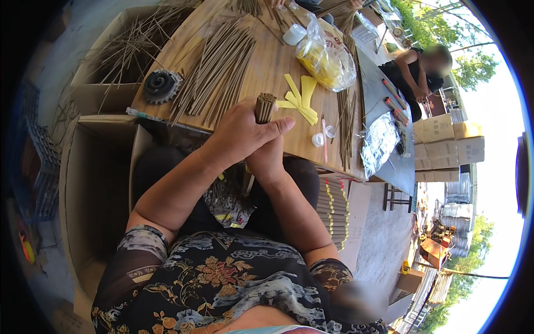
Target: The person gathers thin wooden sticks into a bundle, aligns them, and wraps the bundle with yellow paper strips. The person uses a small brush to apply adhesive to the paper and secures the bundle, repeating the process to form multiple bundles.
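Observation:
My left hand (245, 131) and my right hand (267, 161) are wrapped together around a bundle of thin brown sticks (265, 107), held upright so its cut ends face me. The left hand lies on top, the right hand below and partly hidden. The bundle stands over the near edge of a wooden table (278, 67). Just beyond it lie several yellow paper strips (300, 97). More loose sticks (219, 69) are spread on the table to the left.
A clear plastic bag with yellow contents (325, 55), a dark toothed disc (160, 86) and a thin row of sticks (346, 125) lie on the table. Cardboard boxes (94, 183) stand at my left. Another person (417, 69) sits at the far right.

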`<state>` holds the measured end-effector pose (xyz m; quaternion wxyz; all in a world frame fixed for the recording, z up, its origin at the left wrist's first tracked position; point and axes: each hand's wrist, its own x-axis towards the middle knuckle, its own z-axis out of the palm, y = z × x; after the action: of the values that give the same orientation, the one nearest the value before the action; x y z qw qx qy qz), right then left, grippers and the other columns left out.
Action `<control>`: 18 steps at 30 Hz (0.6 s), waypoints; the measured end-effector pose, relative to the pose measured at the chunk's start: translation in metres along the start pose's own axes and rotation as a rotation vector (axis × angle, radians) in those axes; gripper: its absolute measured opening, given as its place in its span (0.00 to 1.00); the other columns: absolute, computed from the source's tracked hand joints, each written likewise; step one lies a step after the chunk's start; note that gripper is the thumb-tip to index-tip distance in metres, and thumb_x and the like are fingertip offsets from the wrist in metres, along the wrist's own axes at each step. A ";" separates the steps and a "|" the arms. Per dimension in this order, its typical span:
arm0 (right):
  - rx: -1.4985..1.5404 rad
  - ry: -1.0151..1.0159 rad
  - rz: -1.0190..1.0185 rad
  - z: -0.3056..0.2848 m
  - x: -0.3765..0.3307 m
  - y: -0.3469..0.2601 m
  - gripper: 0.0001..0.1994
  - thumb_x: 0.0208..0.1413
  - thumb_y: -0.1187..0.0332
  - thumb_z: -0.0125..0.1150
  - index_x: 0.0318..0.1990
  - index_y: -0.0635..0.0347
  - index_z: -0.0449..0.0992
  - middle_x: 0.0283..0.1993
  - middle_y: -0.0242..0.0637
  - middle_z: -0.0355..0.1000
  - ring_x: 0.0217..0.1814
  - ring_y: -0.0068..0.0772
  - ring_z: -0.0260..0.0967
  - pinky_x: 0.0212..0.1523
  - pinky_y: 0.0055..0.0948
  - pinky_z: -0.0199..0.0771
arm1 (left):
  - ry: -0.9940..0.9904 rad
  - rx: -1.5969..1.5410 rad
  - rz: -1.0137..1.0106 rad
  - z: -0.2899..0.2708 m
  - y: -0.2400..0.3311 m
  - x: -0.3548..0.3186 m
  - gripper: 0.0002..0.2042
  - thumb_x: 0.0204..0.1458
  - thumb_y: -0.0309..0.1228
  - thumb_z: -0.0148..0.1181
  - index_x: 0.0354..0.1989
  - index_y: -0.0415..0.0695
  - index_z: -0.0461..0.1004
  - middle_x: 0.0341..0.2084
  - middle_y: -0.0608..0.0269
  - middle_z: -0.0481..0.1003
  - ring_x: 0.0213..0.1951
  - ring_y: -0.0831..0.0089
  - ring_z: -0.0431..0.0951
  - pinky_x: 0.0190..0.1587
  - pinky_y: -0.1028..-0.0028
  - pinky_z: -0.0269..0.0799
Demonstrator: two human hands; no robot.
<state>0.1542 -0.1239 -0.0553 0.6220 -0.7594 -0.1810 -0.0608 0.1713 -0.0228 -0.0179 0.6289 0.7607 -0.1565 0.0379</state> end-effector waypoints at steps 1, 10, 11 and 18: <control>0.003 -0.005 -0.012 0.000 0.000 0.001 0.11 0.45 0.79 0.55 0.38 0.64 0.67 0.34 0.35 0.69 0.38 0.26 0.67 0.38 0.24 0.67 | 0.025 -0.022 -0.007 0.003 -0.002 -0.001 0.20 0.44 0.43 0.61 0.34 0.36 0.73 0.25 0.57 0.74 0.31 0.70 0.75 0.37 0.73 0.68; -0.045 -0.164 -0.121 -0.012 -0.007 0.005 0.10 0.44 0.79 0.55 0.38 0.63 0.69 0.35 0.37 0.70 0.39 0.27 0.67 0.37 0.25 0.67 | -0.055 -0.269 0.018 -0.004 0.009 -0.002 0.15 0.49 0.39 0.57 0.25 0.35 0.73 0.20 0.60 0.74 0.25 0.76 0.73 0.31 0.77 0.68; -0.042 -0.194 -0.113 -0.014 -0.007 0.007 0.11 0.44 0.79 0.56 0.38 0.63 0.69 0.36 0.38 0.70 0.40 0.27 0.67 0.37 0.25 0.67 | -0.038 -0.282 0.039 -0.002 0.008 -0.002 0.16 0.49 0.39 0.57 0.25 0.35 0.73 0.20 0.60 0.74 0.25 0.76 0.73 0.31 0.77 0.68; -0.026 -0.163 -0.069 -0.011 -0.006 0.006 0.12 0.45 0.79 0.55 0.40 0.64 0.69 0.39 0.40 0.69 0.41 0.27 0.67 0.39 0.25 0.67 | -0.035 -0.164 0.113 0.000 0.008 -0.006 0.14 0.49 0.37 0.57 0.25 0.36 0.72 0.22 0.58 0.75 0.27 0.74 0.74 0.32 0.77 0.68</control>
<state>0.1519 -0.1370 -0.0604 0.5928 -0.7632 -0.2562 -0.0226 0.1639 -0.0226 -0.0121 0.6830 0.6972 -0.2125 0.0473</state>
